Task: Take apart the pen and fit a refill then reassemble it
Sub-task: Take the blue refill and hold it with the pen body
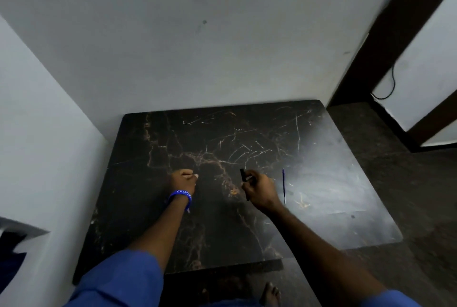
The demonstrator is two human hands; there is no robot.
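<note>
My right hand (259, 190) grips a slim black pen (243, 178) over the middle of the dark marble table (321, 183); the pen's top sticks up past my fingers and its lower end shows below the hand. My left hand (184, 179), with a blue wristband, rests as a closed fist on the table to the left; I cannot tell whether it holds a small part. A thin blue refill (284, 186) lies on the table just right of my right hand, pointing away from me.
The table stands in a corner, with white walls behind and to the left. A dark door frame (385, 42) and a hanging black cable (392, 84) are at the right. A bare foot (272, 293) shows below the table's front edge.
</note>
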